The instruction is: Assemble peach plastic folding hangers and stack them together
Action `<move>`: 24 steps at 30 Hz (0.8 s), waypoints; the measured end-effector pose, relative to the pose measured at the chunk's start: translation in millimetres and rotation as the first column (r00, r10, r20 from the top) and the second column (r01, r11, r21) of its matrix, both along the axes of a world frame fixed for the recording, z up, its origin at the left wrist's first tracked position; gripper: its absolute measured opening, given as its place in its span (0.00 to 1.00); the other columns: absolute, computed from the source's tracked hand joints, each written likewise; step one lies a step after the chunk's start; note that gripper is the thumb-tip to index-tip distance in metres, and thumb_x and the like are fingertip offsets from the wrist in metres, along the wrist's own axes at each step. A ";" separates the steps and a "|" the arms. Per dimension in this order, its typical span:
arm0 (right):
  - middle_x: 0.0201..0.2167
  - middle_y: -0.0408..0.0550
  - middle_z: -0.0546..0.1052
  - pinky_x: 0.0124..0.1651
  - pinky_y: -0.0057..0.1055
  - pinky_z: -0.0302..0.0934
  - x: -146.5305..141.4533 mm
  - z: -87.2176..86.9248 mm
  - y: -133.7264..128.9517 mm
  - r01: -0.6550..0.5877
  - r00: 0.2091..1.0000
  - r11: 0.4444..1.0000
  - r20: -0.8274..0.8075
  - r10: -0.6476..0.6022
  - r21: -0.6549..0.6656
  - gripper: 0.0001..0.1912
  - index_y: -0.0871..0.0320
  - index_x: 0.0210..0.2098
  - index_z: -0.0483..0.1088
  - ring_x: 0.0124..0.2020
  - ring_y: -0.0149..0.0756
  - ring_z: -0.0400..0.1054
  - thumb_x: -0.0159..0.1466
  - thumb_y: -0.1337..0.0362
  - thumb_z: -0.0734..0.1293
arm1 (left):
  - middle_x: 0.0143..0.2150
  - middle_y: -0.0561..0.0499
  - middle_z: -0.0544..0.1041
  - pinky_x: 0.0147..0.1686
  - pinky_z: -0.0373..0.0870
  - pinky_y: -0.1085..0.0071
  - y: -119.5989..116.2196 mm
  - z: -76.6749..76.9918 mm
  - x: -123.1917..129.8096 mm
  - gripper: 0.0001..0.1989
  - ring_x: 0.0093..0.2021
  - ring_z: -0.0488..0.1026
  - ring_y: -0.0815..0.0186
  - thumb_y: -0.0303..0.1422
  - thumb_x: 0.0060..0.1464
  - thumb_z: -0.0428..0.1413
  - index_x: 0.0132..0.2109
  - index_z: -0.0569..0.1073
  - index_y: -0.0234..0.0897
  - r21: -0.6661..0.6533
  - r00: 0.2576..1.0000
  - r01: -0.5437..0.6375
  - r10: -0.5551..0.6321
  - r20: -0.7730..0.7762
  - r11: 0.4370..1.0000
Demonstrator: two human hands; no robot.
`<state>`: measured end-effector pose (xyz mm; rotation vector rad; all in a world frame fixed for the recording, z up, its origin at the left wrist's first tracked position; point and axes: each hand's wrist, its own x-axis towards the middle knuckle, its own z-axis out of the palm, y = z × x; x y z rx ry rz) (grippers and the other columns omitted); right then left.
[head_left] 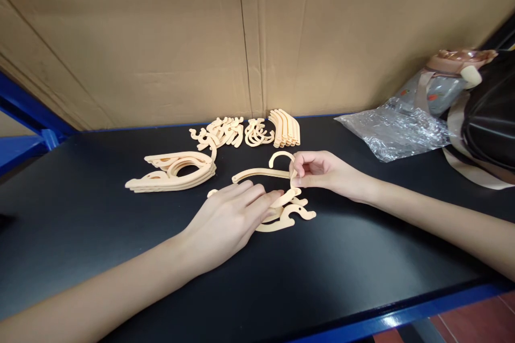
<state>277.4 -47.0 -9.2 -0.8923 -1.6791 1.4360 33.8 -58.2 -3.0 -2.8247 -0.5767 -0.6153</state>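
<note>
My right hand (317, 170) pinches a beige plastic hanger hook (279, 155) between thumb and fingers, its curve pointing up and left. A long, narrow hanger arm (261, 172) reaches left from the same spot; I cannot tell whether it is joined to the hook. My left hand (231, 217) lies palm down just below, its fingers closed over a short beige hanger piece (287, 198) that sticks out past the fingertips. Curved hanger pieces (284, 221) lie partly under this hand. The left thumb is mostly hidden.
Folded hangers (195, 174) are stacked at left. Behind lie small hanger pieces (225, 131), loose hooks (257, 133) and a stack of hanger arms (285, 128). At right are a clear plastic bag (402, 131), a strapped clear bottle (438, 83) and a black bag (491, 112). Cardboard (161, 37) walls the back.
</note>
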 end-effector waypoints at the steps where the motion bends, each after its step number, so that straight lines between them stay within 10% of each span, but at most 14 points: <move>1: 0.28 0.39 0.69 0.38 0.28 0.61 0.1 0.4 -0.1 0.002 1.000 1.000 0.003 -0.002 -0.003 0.10 0.59 0.29 0.65 0.31 0.27 0.65 0.59 0.64 0.71 | 0.32 0.51 0.75 0.28 0.65 0.70 0.0 0.0 0.0 0.14 0.31 0.70 0.65 0.31 0.67 0.46 0.51 0.73 0.33 -0.004 1.000 -0.005 0.005 0.000 1.000; 17: 0.29 0.41 0.74 0.37 0.29 0.64 0.2 -1.9 -0.4 0.035 0.998 0.999 0.059 -0.037 0.034 0.08 0.58 0.33 0.72 0.30 0.28 0.68 0.59 0.60 0.71 | 0.33 0.52 0.75 0.29 0.68 0.74 -2.8 -2.2 -1.7 0.14 0.32 0.74 0.67 0.31 0.67 0.44 0.51 0.72 0.33 -0.054 0.994 -0.068 0.073 0.083 0.996; 24: 0.32 0.42 0.74 0.37 0.31 0.64 0.5 0.2 -14.2 0.263 0.919 0.847 0.149 -0.366 0.462 0.12 0.53 0.48 0.66 0.32 0.31 0.69 0.64 0.61 0.67 | 0.44 0.51 0.79 0.35 0.72 0.73 -2.5 1.5 -5.5 0.14 0.39 0.78 0.65 0.37 0.65 0.48 0.53 0.71 0.40 -0.561 0.937 -0.196 0.322 0.134 0.804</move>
